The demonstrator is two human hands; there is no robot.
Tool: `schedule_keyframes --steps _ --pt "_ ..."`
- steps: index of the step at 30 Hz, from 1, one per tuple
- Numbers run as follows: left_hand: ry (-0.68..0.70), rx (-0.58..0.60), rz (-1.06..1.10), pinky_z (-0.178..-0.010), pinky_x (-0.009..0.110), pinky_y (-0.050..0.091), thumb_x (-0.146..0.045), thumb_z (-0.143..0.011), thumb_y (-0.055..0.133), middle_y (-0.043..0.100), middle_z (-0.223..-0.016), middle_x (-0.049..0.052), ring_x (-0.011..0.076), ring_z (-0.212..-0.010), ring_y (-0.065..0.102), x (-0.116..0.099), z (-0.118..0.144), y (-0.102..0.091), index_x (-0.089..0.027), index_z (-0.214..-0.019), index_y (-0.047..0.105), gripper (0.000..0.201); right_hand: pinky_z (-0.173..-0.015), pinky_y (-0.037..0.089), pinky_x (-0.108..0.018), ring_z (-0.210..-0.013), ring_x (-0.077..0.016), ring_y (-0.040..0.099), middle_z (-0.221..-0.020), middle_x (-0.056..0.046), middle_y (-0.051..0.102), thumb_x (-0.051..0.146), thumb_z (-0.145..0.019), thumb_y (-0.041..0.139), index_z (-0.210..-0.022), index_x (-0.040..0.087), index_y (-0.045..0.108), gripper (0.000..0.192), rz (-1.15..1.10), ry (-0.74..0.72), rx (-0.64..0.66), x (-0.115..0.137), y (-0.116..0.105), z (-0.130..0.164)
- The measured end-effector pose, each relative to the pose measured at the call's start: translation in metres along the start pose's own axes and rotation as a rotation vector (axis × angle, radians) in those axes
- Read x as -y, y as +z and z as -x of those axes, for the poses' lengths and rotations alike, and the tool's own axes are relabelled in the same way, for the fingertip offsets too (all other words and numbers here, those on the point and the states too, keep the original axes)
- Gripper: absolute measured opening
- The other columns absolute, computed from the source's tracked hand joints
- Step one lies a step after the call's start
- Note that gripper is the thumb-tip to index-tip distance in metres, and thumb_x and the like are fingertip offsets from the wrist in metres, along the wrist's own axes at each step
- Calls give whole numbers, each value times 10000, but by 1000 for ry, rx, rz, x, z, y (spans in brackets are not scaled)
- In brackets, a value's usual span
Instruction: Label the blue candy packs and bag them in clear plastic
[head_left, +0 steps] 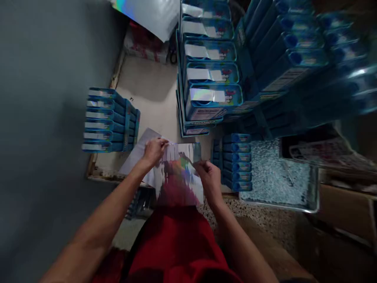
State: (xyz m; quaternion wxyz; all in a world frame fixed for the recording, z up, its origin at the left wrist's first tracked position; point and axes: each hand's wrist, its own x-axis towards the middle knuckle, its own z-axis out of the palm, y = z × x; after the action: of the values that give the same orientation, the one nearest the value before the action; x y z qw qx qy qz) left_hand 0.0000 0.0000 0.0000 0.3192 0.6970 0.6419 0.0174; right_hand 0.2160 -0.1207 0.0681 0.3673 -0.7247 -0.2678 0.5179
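In front of my red clothing is a shiny holographic sheet, mirror-like with rainbow glints and a red reflection. My left hand pinches its upper left edge, fingers closed. At the upper right, my right hand is closed in a pinch on a narrow strip that seems to lift from the sheet; its far end is hard to make out. A paler sheet lies partly beneath, on the white tabletop.
Blue boxes with pale strips across their ends form a tall stack. A smaller bundle of blue boxes stands left, another bundle right. Beside it, a metal tray holds pale blue bits. Another shiny sheet and scissors lie at the back.
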Motion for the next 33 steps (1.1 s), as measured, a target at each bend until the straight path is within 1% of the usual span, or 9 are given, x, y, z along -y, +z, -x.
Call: schedule_keyframes --steps 2,4,8,10,15,19,23,27,33 --pt "17 -202 99 -1084 517 416 -265 -937 597 730 -1203 175 359 -1181 634 -8 23 8 -150 -1148 780 302 -671 366 -265 -703 -145 506 -714 19 631 431 -781 754 -778 177 746 254 -73 32 41 13 -15 9" --pt "-10 -237 341 -1079 503 432 -346 -933 614 744 -1164 157 343 -1160 645 -20 44 17 -169 -1104 785 300 -676 376 -266 -701 -146 521 -719 16 645 433 -778 765 -771 181 741 253 -125 61 69 25 -30 17" --pt "-185 204 1204 -903 425 557 -624 -884 616 779 -1082 128 278 -969 718 -66 76 37 -191 -1105 773 511 -670 397 -273 -665 -147 545 -707 7 679 419 -729 816 -739 191 747 239 -165 113 91 48 -61 28" --pt "-221 383 1409 -856 385 569 -591 -821 715 782 -1061 109 243 -919 721 -94 85 40 -207 -1097 775 476 -642 394 -270 -618 -134 530 -683 13 679 428 -703 834 -728 198 753 245 -155 149 84 57 -75 31" --pt "-61 377 1296 -725 269 521 -396 -768 827 715 -744 26 144 -718 639 -151 89 21 -203 -761 761 204 -613 413 -261 -610 -127 559 -691 -1 707 463 -688 858 -726 196 771 284 -113 125 53 66 -111 28" --pt "-63 352 1244 -662 263 500 -408 -786 799 711 -723 39 141 -675 622 -187 77 11 -185 -762 779 225 -600 450 -266 -605 -140 617 -724 -19 744 455 -662 891 -779 199 789 300 -130 97 23 69 -142 9" --pt "-103 169 1289 -590 251 478 -407 -698 849 678 -644 32 124 -588 593 -218 47 21 -152 -762 779 272 -641 484 -285 -665 -186 679 -720 -31 758 434 -734 821 -800 189 811 254 122 -120 -93 75 -162 -34" --pt "-145 32 1286 -550 240 469 -376 -636 858 670 -608 22 116 -536 586 -232 12 32 -131 -738 757 283 -682 482 -290 -780 -237 720 -743 -19 774 358 -795 728 -813 197 831 192 498 -306 -173 85 -164 -82" --pt "-172 -80 1248 -512 218 453 -302 -697 789 660 -616 3 106 -508 579 -238 -8 42 -130 -748 726 190 -708 469 -279 -852 -237 739 -837 -30 803 312 -831 707 -872 222 843 168 788 -282 -204 98 -153 -109"
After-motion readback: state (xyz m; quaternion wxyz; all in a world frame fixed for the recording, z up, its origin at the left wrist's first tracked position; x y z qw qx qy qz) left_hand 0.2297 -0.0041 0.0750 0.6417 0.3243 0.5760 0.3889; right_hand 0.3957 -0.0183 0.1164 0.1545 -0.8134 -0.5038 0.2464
